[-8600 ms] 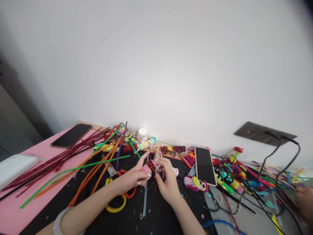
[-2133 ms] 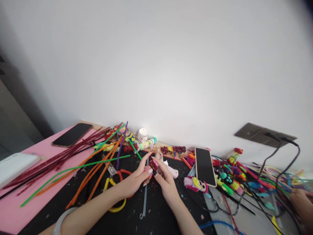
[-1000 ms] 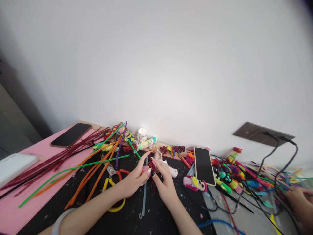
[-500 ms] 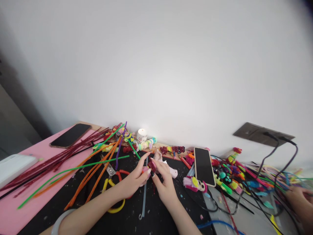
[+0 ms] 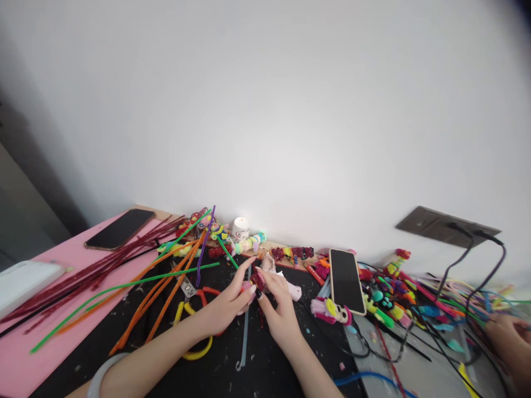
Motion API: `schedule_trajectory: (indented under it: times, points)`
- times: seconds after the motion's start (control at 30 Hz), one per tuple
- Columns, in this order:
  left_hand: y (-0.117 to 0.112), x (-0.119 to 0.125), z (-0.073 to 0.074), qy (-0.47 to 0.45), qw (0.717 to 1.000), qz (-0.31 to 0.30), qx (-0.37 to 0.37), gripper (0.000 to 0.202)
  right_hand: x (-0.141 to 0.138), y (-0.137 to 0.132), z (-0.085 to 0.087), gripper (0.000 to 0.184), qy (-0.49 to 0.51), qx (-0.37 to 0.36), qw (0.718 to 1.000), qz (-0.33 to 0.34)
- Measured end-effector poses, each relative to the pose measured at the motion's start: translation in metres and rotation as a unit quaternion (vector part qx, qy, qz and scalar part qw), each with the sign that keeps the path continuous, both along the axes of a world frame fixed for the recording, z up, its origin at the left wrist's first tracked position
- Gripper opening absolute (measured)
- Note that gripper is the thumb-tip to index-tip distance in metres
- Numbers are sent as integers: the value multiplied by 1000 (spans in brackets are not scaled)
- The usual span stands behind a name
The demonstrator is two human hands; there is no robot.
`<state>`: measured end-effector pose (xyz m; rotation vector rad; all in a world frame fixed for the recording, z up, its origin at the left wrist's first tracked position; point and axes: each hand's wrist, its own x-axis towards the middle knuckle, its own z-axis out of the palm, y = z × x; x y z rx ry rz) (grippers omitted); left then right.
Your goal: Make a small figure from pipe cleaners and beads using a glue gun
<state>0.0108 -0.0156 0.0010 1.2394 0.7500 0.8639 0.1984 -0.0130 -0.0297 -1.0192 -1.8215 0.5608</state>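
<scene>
My left hand (image 5: 232,298) and my right hand (image 5: 277,301) meet over the black mat (image 5: 219,378). Pinched between their fingertips is a small figure of dark red and pink pipe cleaner (image 5: 258,280), partly covered by my fingers. A dark red strand hangs below it. Scissors with yellow and red handles (image 5: 199,354) lie partly under my left wrist. A thin grey-blue strip (image 5: 244,342) lies on the mat below my hands. Just past my right fingers is a pale pink tool (image 5: 294,292), mostly hidden; its kind I cannot tell.
Dark red pipe cleaners (image 5: 112,262) and orange ones (image 5: 143,307) spread at left, near a phone (image 5: 120,229). Another phone (image 5: 347,282) leans at right beside a doll (image 5: 332,310). Cables run from a wall socket (image 5: 448,226). Another person's hand (image 5: 508,337) is at far right.
Almost nothing differs. My fingers stay closed on the dark red and pink figure, with only a very slight shift.
</scene>
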Motion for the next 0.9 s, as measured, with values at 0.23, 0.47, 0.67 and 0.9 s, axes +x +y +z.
schedule_trajectory:
  times: [0.23,0.47,0.67,0.9]
  points:
    - [1,0,-1,-1,1000,0,2,99,0,0,-1,47,-4,4,1000,-1]
    - [1,0,-1,1,1000,3,1,99,0,0,-1,46,-4,-1,1000,1]
    - [1,0,-4,-6,1000,0,-1,95,-1,1,-4,45,-4,9,1000,-8]
    - [1,-1,-1,5,1000,0,-5,99,1,1,-1,47,-8,13,1000,3]
